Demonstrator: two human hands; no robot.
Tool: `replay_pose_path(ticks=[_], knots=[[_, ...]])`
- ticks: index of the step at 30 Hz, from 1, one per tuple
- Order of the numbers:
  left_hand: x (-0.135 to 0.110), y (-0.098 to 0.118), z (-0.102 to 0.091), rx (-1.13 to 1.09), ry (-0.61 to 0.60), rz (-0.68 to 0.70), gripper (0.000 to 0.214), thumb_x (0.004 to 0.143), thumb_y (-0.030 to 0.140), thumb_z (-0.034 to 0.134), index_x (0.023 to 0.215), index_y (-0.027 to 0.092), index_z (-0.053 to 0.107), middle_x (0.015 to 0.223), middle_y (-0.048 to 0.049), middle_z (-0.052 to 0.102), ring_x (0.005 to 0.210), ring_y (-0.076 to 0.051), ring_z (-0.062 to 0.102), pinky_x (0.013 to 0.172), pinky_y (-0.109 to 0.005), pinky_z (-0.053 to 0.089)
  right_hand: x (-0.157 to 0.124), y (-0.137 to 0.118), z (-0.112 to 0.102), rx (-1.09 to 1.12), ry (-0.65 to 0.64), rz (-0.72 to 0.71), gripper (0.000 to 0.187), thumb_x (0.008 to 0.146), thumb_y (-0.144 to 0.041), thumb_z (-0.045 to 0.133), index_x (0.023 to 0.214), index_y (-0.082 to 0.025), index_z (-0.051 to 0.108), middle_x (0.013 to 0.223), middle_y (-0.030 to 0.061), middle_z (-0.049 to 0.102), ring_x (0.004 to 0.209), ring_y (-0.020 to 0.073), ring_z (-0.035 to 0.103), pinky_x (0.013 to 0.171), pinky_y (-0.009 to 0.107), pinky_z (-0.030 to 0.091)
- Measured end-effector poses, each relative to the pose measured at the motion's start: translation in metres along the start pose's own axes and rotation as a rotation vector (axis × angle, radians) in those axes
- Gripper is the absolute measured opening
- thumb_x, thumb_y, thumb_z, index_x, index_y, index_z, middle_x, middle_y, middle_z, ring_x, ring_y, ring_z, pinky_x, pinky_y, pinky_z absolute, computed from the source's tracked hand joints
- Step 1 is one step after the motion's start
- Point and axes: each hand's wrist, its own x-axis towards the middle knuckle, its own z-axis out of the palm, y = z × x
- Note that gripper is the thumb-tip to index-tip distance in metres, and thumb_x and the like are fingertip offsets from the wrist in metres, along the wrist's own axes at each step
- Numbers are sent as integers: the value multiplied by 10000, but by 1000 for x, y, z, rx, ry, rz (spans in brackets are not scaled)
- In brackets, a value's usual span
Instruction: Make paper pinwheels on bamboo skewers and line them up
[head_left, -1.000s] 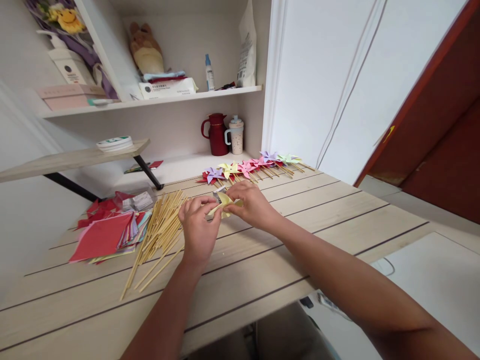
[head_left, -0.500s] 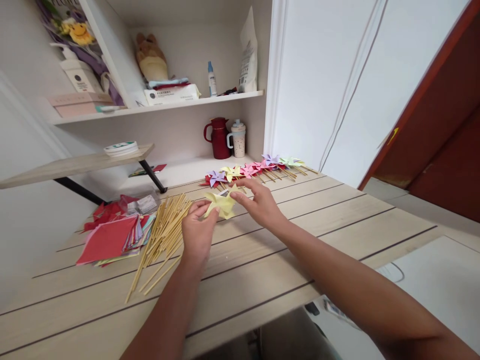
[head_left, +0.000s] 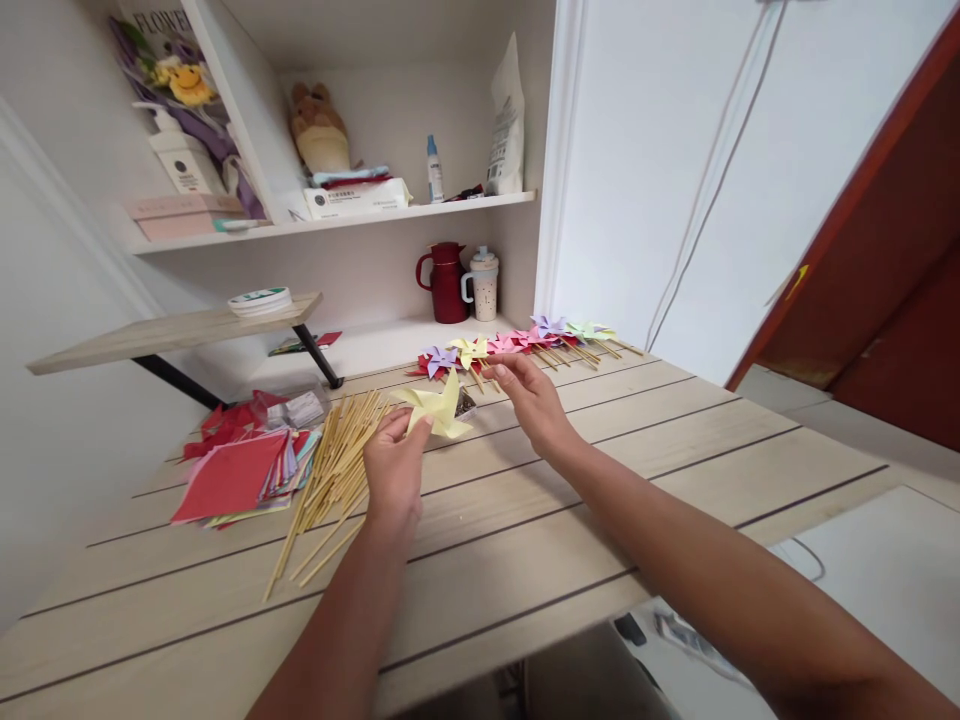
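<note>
Right hand [head_left: 534, 402] withdrawn, yellow pinwheel [head_left: 438, 406] (now unfurled)

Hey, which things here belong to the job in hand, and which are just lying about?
Seemingly part of the job:
- yellow pinwheel, in the left hand
- wooden sticks
- coloured paper sheets
- pinwheels on sticks

Probably just lying about:
- red jug
- lidded cup
- plush toy
- spray bottle

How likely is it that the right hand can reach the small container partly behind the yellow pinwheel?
Probably yes: the right hand looks empty, and nothing visible lies between it and the small container; the yellow pinwheel in the left hand hides its left part.
</note>
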Motion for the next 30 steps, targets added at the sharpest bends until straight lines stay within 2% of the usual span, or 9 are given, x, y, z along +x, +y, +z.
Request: replay_pose_path(ticks=[4, 7, 10, 12, 14, 17, 21, 24, 30], knots=[[5, -4, -3, -68, 54, -55, 216, 670, 255, 791, 867, 169, 805, 1059, -64, 718, 1073, -207, 647, 1034, -358, 476, 2, 9, 0, 0, -6, 36, 375, 893, -504, 627, 1115, -204, 659, 1043, 78, 741, 1053, 234, 668, 953, 398, 489], [10, -7, -7, -110, 132, -49, 246, 659, 257, 803, 886, 162, 802, 1072, -70, 714, 1046, -206, 654, 1015, -376, 492, 4, 21, 1, -101, -11, 27, 292, 894, -443, 618, 1030, -195, 691, 978, 65, 744, 968, 223, 679, 889, 366, 505], [15, -11, -11, -122, 170, -15, 276, 661, 285, 807, 897, 141, 802, 1054, -80, 715, 1020, -202, 653, 989, -370, 499, 11, 33, 2, -437, -153, 36, 255, 946, -352, 527, 948, -183, 718, 935, 53, 746, 890, 191, 676, 798, 301, 501], [18, -15, -13, -115, 198, -17, 265, 657, 286, 802, 876, 137, 800, 1028, -77, 718, 998, -199, 656, 966, -360, 507, 18, 37, 4, -652, -279, 48, 212, 924, -293, 561, 880, -185, 738, 861, 34, 740, 808, 174, 665, 720, 267, 479], [20, -19, -14, -114, 219, -31, 261, 654, 283, 795, 872, 139, 799, 1013, -72, 722, 979, -197, 660, 949, -357, 514, 25, 36, 7, -758, -327, 43, 150, 877, -258, 635, 835, -189, 760, 830, 35, 727, 770, 174, 648, 675, 258, 449], [23, -24, -15, -110, 233, -28, 274, 657, 289, 783, 887, 140, 798, 1008, -72, 726, 963, -202, 664, 941, -369, 522, 33, 28, 14, -881, -332, 5, 125, 858, -239, 672, 863, -200, 790, 929, 72, 726, 865, 205, 644, 683, 271, 417], [23, -22, -15, -38, 286, 55, 223, 669, 275, 759, 846, 144, 795, 972, -63, 724, 970, -218, 665, 957, -390, 518, 37, 19, 29, -1033, -384, -42, 157, 888, -242, 652, 871, -197, 802, 1029, 109, 735, 989, 243, 646, 707, 288, 404], [23, -19, -15, 1, 333, 113, 168, 673, 260, 748, 803, 160, 788, 948, -49, 717, 978, -223, 662, 947, -382, 526, 39, 20, 44, -1119, -417, -24, 154, 879, -256, 672, 849, -178, 801, 1041, 137, 745, 971, 267, 665, 706, 304, 413], [23, -18, -15, 37, 350, 114, 124, 683, 258, 729, 767, 183, 781, 924, -37, 702, 956, -214, 662, 902, -346, 538, 43, 26, 61, -1167, -442, 79, 97, 798, -121, 696, 783, -169, 780, 959, 146, 770, 891, 272, 693, 699, 308, 429]])
